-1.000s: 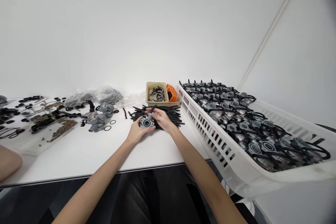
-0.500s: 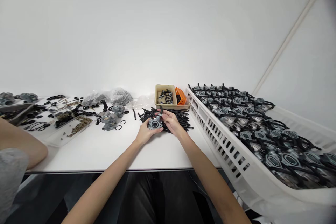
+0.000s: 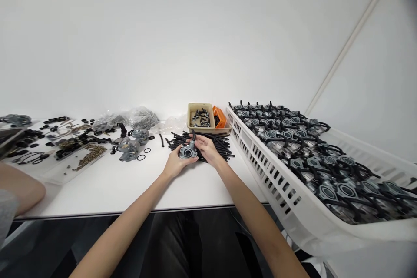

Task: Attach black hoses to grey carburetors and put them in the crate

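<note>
A grey metal carburetor (image 3: 188, 152) rests in the grip of my left hand (image 3: 176, 161), its round bore facing me. From its top rises a short black rubber hose (image 3: 193, 134). The fingers of my right hand (image 3: 206, 147) are closed around the base of that hose, where the fingertips partly hide the joint. Both hands are just above the front of a pile of thin black tubes (image 3: 221, 143) on the white table (image 3: 208, 186).
On the right stands a white slatted crate (image 3: 276, 186) full of carburetors. Behind the tubes are a beige bin (image 3: 192, 124) of hose pieces and an orange basket (image 3: 219, 117). Loose carburetors (image 3: 128, 148), O-rings (image 3: 141, 157) and a tray of brass parts (image 3: 91, 156) lie left, near another person's arm (image 3: 19, 186).
The view has swung slightly to the right, so everything sits further left in the picture. Both hands keep their hold on the carburetor and its hose.
</note>
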Motion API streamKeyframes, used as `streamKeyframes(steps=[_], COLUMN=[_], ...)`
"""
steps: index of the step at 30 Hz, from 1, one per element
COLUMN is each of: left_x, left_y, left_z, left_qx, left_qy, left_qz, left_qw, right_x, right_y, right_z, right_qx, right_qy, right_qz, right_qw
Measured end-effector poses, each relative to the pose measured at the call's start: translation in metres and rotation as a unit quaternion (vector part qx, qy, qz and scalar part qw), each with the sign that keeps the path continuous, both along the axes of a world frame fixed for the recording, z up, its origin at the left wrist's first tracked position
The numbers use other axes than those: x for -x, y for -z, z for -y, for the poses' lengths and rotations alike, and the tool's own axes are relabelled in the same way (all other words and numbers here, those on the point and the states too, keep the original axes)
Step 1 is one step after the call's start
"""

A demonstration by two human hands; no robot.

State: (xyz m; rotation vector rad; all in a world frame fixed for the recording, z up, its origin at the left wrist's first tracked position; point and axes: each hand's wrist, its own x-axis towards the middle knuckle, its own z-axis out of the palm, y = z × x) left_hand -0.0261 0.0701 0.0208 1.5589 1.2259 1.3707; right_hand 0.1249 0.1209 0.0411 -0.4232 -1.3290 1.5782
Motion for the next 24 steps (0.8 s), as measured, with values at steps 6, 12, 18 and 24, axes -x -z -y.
streamKeyframes(steps=[6, 12, 18, 24], left_x=[0.0007, -0.0004, 0.0000, -0.0004], left_y=[0.0019, 0.0018, 0.0012, -0.0007], left_z=[-0.0005, -0.0005, 0.0000, 0.0014], left_qx=[-0.001, -0.004, 0.001, 0.005], left_qy=[0.001, 0.002, -0.006, -0.003], left_qz=[-0.004, -0.005, -0.013, -0.011], left_qw=[1.000, 1.000, 1.000, 1.000], right_x=[-0.0001, -0.0002, 0.0005, 0.0011], right_y=[0.0034, 0.0031, 0.0040, 0.0041], right_z=[-0.0028, -0.0027, -0.0031, -0.0026], right_qx=[-0.006, -0.005, -0.002, -0.002], right_qy=[0.009, 0.019, 0.023, 0.025], right_qz=[0.012, 0.027, 0.034, 0.028], right_qw=[1.000, 0.999, 0.999, 0.999])
